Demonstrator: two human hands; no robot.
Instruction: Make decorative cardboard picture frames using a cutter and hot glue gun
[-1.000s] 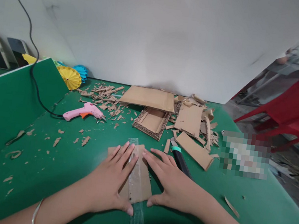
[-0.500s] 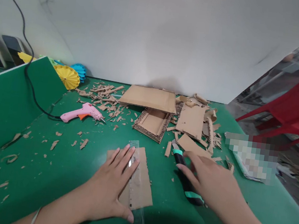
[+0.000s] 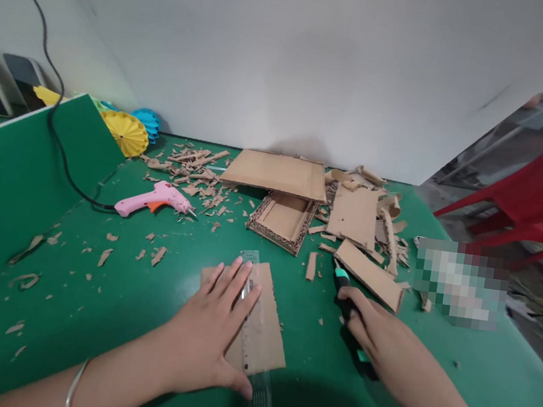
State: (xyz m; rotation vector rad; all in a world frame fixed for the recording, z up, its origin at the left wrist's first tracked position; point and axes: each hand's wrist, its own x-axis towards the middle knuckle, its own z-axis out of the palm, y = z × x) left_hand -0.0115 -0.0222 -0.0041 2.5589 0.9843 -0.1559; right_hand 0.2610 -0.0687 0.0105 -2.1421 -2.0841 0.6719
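My left hand (image 3: 216, 323) lies flat, fingers spread, on a clear plastic ruler (image 3: 253, 334). The ruler lies lengthwise over a small piece of cardboard (image 3: 267, 343), its near end reaching past the cardboard onto the green tabletop. To the right, my right hand (image 3: 375, 330) is closed round the black and mint-green handle of a utility knife (image 3: 342, 281). The knife points away from me, its tip beside a loose cardboard strip (image 3: 369, 275); the hand hides part of the handle.
Behind are a shallow cardboard box (image 3: 282, 217), a larger cardboard sheet (image 3: 275, 172), another cardboard piece (image 3: 353, 214) and many scraps. A pink glue gun (image 3: 154, 200) with a black cord (image 3: 64, 159) lies left. A red chair (image 3: 528, 190) stands beyond the table's right edge.
My right hand has closed round the knife's handle, where before it hovered over it with fingers apart. The knife has turned and shifted right. My left hand stays on the ruler.
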